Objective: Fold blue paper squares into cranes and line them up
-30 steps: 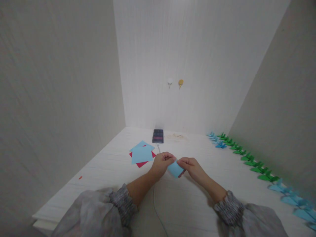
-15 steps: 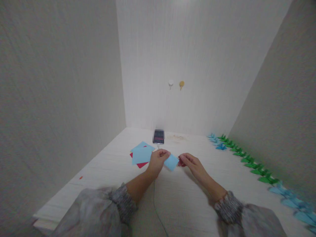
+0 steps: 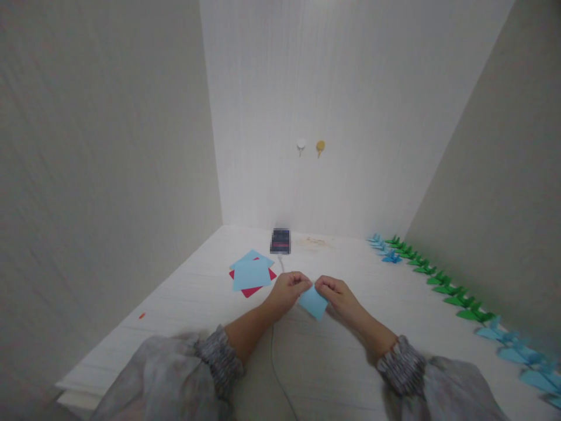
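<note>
At frame centre, the left hand [image 3: 287,289] and right hand [image 3: 337,292] each pinch the folded blue paper [image 3: 312,302] in a closed grip above bare tabletop [image 3: 333,356]. Walls crowd three sides; the phone [image 3: 280,241] is blurred.

Left hand [image 3: 287,289] and right hand [image 3: 336,294] pinch a small blue paper [image 3: 313,302] above the white table [image 3: 193,327].

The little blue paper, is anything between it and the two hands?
Nothing visible. The left hand and the right hand both pinch the small blue paper directly at its top edge, above the white table. The sheet stack lies apart, further back.
</note>
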Motion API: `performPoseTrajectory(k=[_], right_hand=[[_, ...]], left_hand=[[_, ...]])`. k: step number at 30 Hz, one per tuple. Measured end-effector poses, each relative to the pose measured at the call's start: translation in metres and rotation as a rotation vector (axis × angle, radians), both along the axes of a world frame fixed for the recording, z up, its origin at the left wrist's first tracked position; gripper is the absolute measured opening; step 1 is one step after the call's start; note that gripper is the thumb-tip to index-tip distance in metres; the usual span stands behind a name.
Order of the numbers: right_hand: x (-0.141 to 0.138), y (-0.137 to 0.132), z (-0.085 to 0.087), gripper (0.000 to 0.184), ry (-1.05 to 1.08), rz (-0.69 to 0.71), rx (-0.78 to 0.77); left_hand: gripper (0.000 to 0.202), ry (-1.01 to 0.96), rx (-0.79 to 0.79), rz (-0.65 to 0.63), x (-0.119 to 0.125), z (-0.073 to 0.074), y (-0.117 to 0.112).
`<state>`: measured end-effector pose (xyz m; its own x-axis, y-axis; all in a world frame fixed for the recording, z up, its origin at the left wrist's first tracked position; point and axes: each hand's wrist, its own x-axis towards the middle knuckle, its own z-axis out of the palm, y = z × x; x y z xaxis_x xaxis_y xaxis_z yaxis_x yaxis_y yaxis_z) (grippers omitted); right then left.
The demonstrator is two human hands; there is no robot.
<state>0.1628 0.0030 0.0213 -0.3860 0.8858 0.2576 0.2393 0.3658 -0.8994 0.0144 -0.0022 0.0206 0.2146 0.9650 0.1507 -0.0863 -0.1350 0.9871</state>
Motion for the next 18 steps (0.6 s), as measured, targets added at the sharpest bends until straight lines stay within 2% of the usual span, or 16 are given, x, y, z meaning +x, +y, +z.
performPoseTrajectory(k=[5, 11, 13, 18], right_hand=[[0.004, 0.000, 0.008, 0.020, 0.059, 0.016, -0.030], [0.014, 0.003, 0.010, 0.021, 0.146, -0.062, -0.024], [0.011, 0.003, 0.009, 0.021, 0.188, -0.068, -0.035], [0.003, 0.003, 0.004, 0.020, 0.189, -0.030, -0.086]], left_hand=[[0.016, -0.003, 0.030, 0.105, -0.003, 0.006, 0.000], [0.016, -0.054, 0.036, 0.232, -0.010, 0.004, 0.009], [0.018, -0.061, 0.030, 0.212, -0.009, 0.002, 0.010], [0.023, -0.078, 0.030, 0.073, -0.004, 0.000, 0.007]])
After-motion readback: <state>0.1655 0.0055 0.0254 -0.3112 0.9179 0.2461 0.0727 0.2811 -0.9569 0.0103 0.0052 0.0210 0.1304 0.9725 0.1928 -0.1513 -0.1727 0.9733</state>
